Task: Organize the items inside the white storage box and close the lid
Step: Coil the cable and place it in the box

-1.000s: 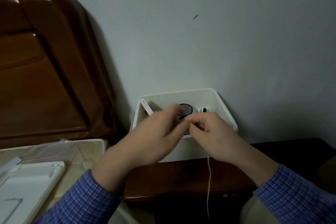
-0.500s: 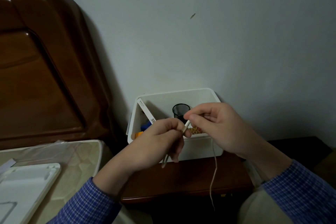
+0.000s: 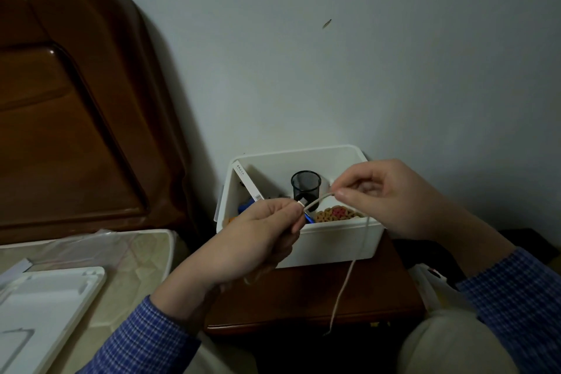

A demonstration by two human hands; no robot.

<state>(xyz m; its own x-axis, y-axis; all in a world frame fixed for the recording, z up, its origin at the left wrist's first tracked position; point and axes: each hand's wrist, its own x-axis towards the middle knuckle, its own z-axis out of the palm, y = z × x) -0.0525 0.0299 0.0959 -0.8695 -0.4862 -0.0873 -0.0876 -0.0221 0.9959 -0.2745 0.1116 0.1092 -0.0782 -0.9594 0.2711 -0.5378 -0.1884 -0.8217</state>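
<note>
A person's left hand pinches a white cable's plug end; the right hand pinches the cable farther along, above the open white box on the counter. The writing on a slim white package inside is unreadable. The lid lies on the bed.

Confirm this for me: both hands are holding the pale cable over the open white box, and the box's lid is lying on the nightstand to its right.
Not quite. The head view shows the left hand and right hand holding the pale cable over the open white box, but the lid lies on the bed to the box's left, not on the nightstand.
</note>
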